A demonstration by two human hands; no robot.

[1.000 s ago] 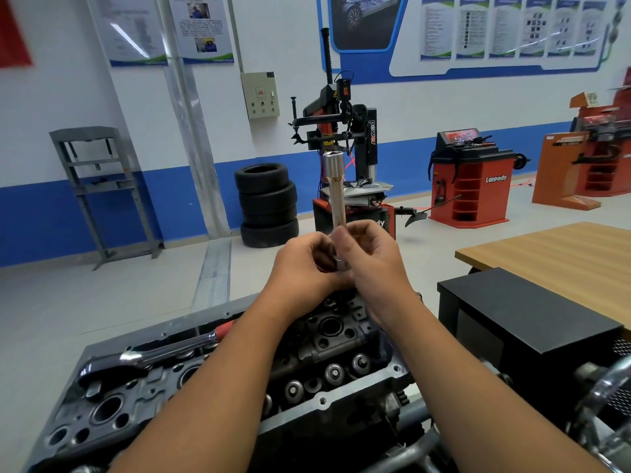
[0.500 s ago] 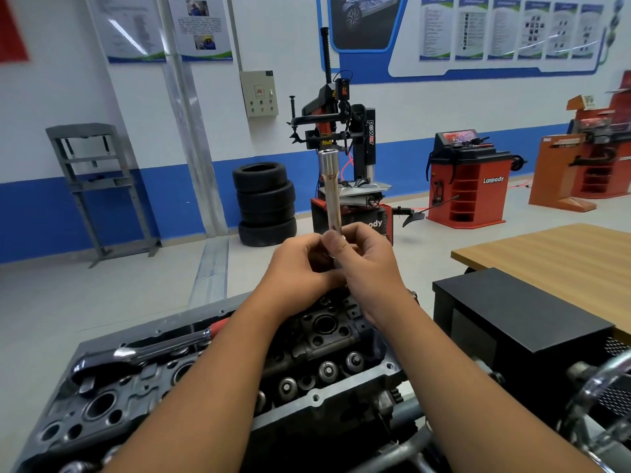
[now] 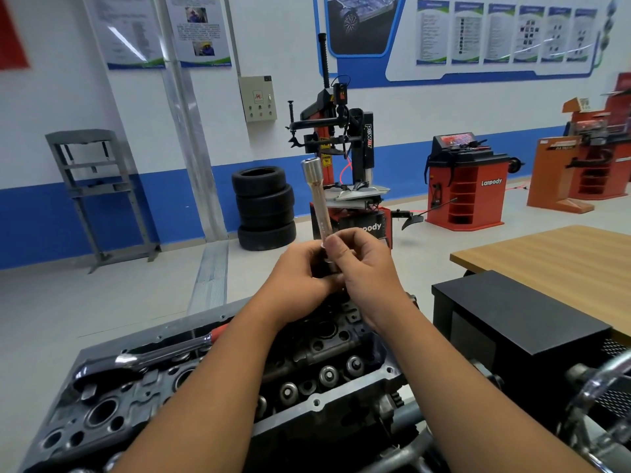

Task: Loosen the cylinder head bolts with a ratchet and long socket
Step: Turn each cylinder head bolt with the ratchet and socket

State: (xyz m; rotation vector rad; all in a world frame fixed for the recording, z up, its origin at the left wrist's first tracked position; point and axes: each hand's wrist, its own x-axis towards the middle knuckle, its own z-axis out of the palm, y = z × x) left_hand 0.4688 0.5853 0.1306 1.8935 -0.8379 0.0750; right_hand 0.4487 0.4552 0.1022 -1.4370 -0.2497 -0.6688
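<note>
Chrome long socket (image 3: 317,196) is standing nearly upright in mid-air, wide end at the top, with both hands bunched around its lower end just above the far end of the cylinder head (image 3: 211,380). Left hand (image 3: 300,279) is curled closed around the bottom, and the right hand (image 3: 367,268) is closed too, thumb and fingertips pinching the shaft a little higher up. Looks to me like they're fiddling with some fitting at the bottom end, but the fingers hide it, so can't say for sure.

The ratchet (image 3: 143,358), red grip and all, is just lying on the head off to the left, not in anyone's hand. So no bolt's been touched with it yet, I'd guess.

What could go sideways: the grip is all at one end of a tall, top-heavy bit of steel, so a slip would drop it straight onto the open head, where there are plenty of bores and holes to swallow small parts. And if the socket isn't clicked fully onto the drive, it could pop off or round a bolt once real force goes on.
</note>
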